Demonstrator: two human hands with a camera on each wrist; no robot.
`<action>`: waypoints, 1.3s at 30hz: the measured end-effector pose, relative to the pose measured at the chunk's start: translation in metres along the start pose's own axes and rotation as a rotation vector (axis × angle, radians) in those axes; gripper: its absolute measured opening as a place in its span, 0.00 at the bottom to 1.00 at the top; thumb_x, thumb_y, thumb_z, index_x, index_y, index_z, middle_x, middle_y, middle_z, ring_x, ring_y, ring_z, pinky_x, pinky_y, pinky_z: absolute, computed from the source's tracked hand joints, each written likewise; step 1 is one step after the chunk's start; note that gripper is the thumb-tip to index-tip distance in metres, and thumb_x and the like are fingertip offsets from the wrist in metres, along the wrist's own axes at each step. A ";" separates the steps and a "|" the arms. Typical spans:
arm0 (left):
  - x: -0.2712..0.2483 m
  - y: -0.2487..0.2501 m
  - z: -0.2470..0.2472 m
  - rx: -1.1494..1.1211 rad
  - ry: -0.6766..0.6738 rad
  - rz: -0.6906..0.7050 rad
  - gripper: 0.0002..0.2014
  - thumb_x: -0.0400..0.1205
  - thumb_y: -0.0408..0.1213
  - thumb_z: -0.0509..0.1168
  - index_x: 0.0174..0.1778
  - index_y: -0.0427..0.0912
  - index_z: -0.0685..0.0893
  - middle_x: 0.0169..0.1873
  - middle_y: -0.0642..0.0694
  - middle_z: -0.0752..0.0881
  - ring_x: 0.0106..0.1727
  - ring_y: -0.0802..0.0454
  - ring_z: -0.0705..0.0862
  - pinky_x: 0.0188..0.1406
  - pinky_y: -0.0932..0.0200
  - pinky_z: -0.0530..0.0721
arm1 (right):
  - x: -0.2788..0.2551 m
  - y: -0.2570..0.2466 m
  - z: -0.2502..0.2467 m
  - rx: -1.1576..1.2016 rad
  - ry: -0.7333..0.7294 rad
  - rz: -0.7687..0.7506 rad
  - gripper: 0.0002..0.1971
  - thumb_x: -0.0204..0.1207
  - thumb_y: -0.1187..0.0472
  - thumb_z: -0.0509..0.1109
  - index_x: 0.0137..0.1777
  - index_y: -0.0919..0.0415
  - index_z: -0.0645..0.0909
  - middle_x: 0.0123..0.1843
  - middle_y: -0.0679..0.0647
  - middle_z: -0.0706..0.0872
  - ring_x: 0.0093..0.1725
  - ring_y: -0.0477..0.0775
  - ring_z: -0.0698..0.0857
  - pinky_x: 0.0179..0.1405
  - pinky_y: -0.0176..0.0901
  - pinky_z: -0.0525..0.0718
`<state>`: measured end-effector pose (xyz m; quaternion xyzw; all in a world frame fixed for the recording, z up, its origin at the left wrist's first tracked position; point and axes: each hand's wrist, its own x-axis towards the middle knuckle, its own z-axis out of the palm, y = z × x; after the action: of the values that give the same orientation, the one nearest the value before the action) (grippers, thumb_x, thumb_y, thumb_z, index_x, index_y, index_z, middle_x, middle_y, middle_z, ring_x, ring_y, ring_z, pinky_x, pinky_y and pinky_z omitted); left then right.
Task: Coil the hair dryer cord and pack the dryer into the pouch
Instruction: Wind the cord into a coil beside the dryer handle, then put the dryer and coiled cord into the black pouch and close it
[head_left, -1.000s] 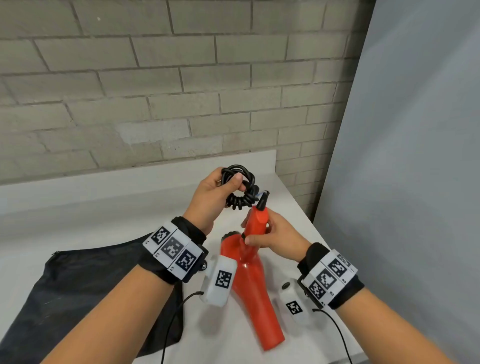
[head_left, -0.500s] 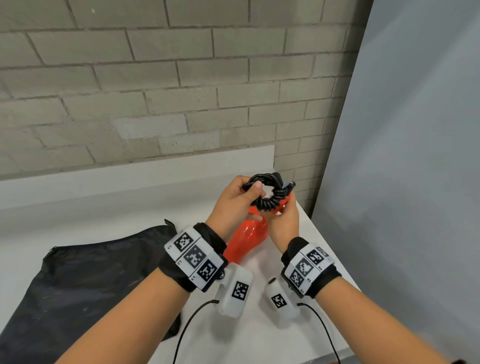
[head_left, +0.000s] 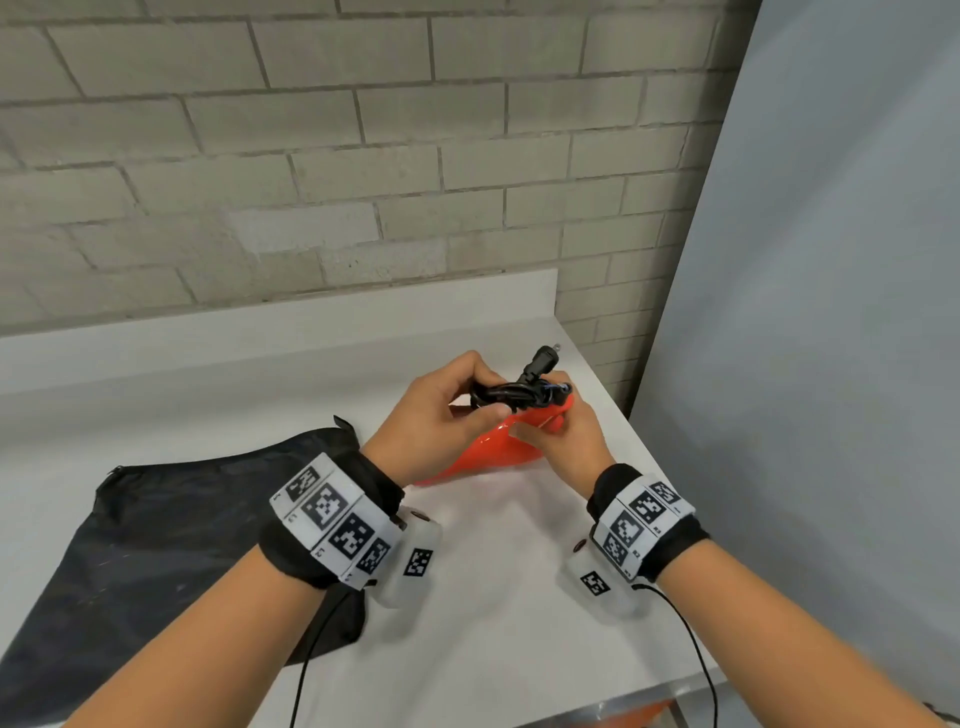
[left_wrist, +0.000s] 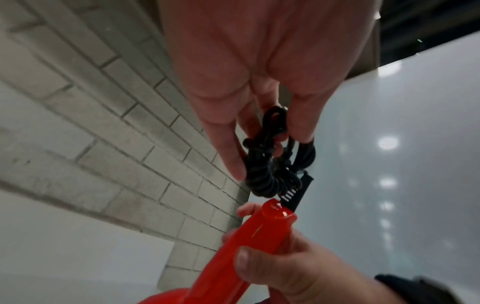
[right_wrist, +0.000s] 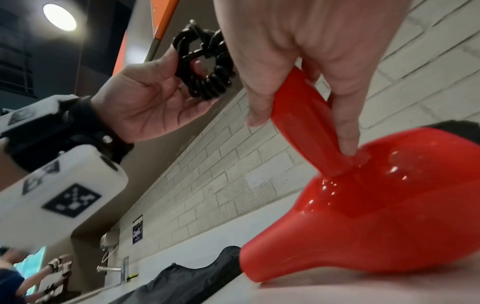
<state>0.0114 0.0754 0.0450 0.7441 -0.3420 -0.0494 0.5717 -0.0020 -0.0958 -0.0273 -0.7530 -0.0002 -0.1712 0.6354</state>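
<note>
The red hair dryer (head_left: 493, 452) lies on the white table (head_left: 493, 597), its nozzle pointing left toward the black pouch (head_left: 171, 530). My right hand (head_left: 561, 441) grips its handle (right_wrist: 309, 121) with thumb and fingers (left_wrist: 262, 265). My left hand (head_left: 441, 415) pinches the coiled black cord (head_left: 511, 392) just above the handle's end (left_wrist: 278, 214). The plug (head_left: 537, 361) sticks up from the bundle. In the right wrist view the cord (right_wrist: 205, 61) forms a tight ring in the left hand's fingers (right_wrist: 166, 67). The pouch (right_wrist: 187, 279) lies flat behind the nozzle.
A brick wall (head_left: 311, 156) runs along the table's back. A grey panel (head_left: 805, 312) stands at the right, close to the table's right edge. Thin black wires (head_left: 691, 649) hang from my wrist units over the front edge.
The dryer has swung from pointing toward me to lying with its nozzle leftward. Both hands moved together, right and away. The cord bundle now sits flatter over the handle's end.
</note>
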 end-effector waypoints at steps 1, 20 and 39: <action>-0.003 -0.003 0.000 0.037 0.036 0.025 0.06 0.71 0.40 0.67 0.36 0.55 0.76 0.35 0.63 0.84 0.41 0.62 0.81 0.47 0.66 0.81 | 0.000 0.002 0.001 -0.009 -0.042 -0.001 0.27 0.63 0.76 0.75 0.47 0.40 0.75 0.46 0.46 0.83 0.49 0.45 0.83 0.52 0.35 0.80; -0.044 -0.083 -0.021 0.741 -0.175 -0.483 0.12 0.81 0.43 0.60 0.50 0.38 0.81 0.48 0.41 0.86 0.46 0.46 0.81 0.46 0.56 0.77 | -0.002 0.018 0.023 -1.070 -0.693 -0.058 0.14 0.74 0.54 0.68 0.60 0.50 0.79 0.69 0.55 0.68 0.71 0.67 0.56 0.70 0.61 0.69; -0.030 -0.105 -0.041 0.560 -0.410 -0.763 0.20 0.79 0.47 0.63 0.65 0.42 0.75 0.55 0.41 0.86 0.50 0.45 0.86 0.49 0.56 0.84 | -0.011 0.008 0.046 -1.298 -0.837 0.141 0.30 0.74 0.52 0.68 0.75 0.47 0.63 0.79 0.57 0.59 0.78 0.72 0.48 0.78 0.65 0.57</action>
<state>0.0553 0.1380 -0.0430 0.9156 -0.1515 -0.3056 0.2129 0.0009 -0.0509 -0.0436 -0.9747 -0.0919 0.2024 0.0234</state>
